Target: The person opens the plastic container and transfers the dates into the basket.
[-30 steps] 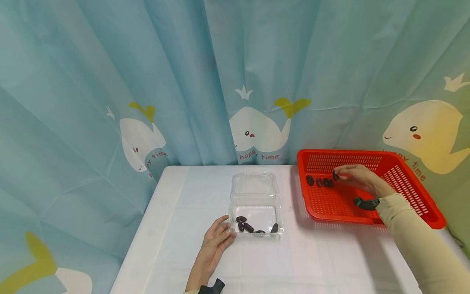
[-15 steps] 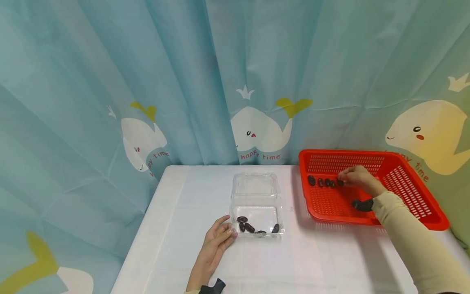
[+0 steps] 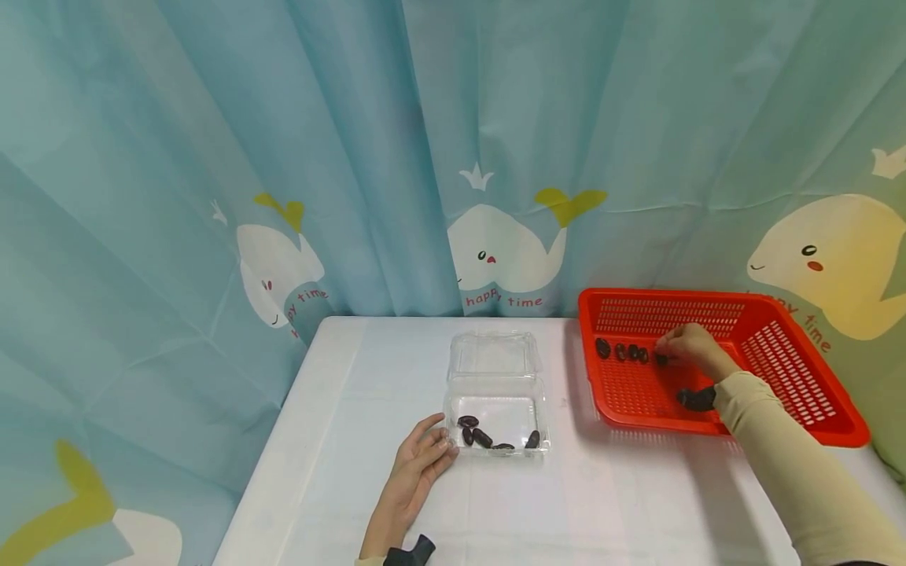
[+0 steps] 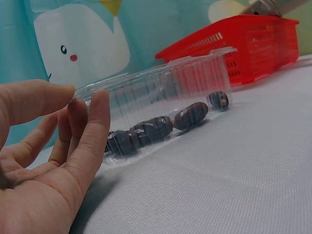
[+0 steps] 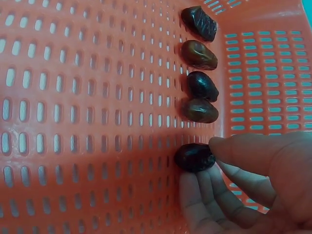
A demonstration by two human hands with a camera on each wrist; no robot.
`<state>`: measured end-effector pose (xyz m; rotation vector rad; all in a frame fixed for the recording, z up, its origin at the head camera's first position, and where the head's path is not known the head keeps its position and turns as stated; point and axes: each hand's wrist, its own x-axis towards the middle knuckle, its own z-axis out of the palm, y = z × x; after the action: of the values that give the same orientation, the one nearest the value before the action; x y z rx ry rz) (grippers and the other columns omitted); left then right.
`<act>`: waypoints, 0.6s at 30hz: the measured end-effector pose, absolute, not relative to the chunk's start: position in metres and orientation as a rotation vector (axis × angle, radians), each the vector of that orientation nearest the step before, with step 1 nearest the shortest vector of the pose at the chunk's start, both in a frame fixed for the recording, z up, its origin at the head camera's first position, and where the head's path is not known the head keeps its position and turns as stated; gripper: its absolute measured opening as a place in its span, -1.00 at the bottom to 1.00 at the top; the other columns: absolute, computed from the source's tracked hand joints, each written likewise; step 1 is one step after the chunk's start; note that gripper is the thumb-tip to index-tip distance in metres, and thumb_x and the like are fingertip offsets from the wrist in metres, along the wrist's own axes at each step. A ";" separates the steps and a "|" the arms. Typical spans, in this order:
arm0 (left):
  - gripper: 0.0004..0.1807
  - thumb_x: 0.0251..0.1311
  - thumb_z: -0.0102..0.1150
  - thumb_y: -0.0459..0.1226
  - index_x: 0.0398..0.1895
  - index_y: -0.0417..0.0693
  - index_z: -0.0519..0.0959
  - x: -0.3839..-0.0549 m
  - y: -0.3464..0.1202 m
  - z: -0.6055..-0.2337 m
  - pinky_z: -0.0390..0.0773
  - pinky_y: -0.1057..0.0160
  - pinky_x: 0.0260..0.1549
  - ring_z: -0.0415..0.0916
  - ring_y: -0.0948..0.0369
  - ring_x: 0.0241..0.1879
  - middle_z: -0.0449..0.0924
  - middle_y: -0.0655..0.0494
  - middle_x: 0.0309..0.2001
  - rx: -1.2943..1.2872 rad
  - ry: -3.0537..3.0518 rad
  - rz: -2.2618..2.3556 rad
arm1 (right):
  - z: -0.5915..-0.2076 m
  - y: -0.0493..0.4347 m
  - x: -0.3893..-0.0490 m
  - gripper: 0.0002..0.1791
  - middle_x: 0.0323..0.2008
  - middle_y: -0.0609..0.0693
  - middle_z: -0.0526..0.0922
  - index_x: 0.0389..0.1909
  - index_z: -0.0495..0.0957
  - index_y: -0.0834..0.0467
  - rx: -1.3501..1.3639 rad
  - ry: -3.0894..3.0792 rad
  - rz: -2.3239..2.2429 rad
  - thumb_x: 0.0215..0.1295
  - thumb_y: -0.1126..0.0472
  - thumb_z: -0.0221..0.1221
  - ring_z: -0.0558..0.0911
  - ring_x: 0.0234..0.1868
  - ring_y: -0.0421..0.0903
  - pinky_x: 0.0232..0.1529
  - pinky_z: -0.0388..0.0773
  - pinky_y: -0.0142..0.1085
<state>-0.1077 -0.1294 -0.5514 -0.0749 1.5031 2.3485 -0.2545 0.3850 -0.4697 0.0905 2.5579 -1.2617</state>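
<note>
Right hand point(image 3: 690, 350) and pinched date point(image 5: 192, 157) lower than one second ago

Compared with the first head frame, the date has descended to the floor of the red plastic basket point(image 3: 640, 397), right of frame. Right wrist view, lower right of centre: thumb point(image 5: 248, 148) and fingers point(image 5: 191, 195) are closed upon it, the thumb at its upper-right end, the fingertips along its lower edge. Four further dates point(image 5: 200, 54) form a column above, separated from it by a gap. Head view: the hand covers much of the held date. At lower centre, five dates point(image 3: 483, 438) lie in a clear clamshell container point(image 3: 504, 413), lid laid back; the slightly bent fingers of the left hand point(image 3: 416, 465) touch its lower-left corner, though whether they pinch it cannot be told. Left wrist view: dates appear side-on through the transparent front wall.
</note>
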 end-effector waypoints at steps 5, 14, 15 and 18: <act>-0.30 0.47 0.13 -0.39 0.58 -0.21 0.12 -0.108 -0.130 -0.554 0.64 0.28 0.26 0.59 0.30 0.00 0.46 0.15 0.05 -0.077 1.523 2.336 | -0.466 0.384 -0.251 -0.76 -0.36 -0.06 0.70 -0.13 0.54 0.65 0.067 2.548 -1.293 0.44 0.45 0.13 0.63 -0.36 -0.35 -0.25 0.77 -0.32; -0.30 0.48 0.13 -0.38 0.59 -0.20 0.10 -0.108 -0.130 -0.557 0.64 0.28 0.28 0.58 0.29 0.01 0.44 0.14 0.06 -0.062 1.524 2.329 | -0.454 0.380 -0.248 -0.69 -0.23 0.06 0.72 0.01 0.50 0.64 0.062 2.571 -1.233 0.49 0.40 0.09 0.67 -0.26 -0.28 -0.17 0.80 -0.26; -0.30 0.48 0.13 -0.37 0.59 -0.20 0.10 -0.108 -0.130 -0.557 0.64 0.28 0.27 0.57 0.29 0.02 0.44 0.14 0.07 -0.060 1.525 2.329 | -0.453 0.379 -0.249 -0.68 -0.23 0.06 0.73 0.03 0.50 0.63 0.068 2.574 -1.229 0.50 0.38 0.10 0.67 -0.27 -0.28 -0.18 0.79 -0.27; -0.30 0.48 0.13 -0.38 0.59 -0.20 0.10 -0.109 -0.131 -0.556 0.64 0.29 0.26 0.56 0.28 0.02 0.44 0.14 0.07 -0.056 1.531 2.329 | -0.449 0.369 -0.249 -0.63 -0.19 0.10 0.74 0.11 0.46 0.62 0.079 2.563 -1.252 0.51 0.35 0.13 0.68 -0.27 -0.29 -0.18 0.79 -0.28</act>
<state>-0.1088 -0.1309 -0.5562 -0.0560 1.5312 2.3285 -0.2486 0.3695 -0.4494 0.0789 2.5628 -1.2519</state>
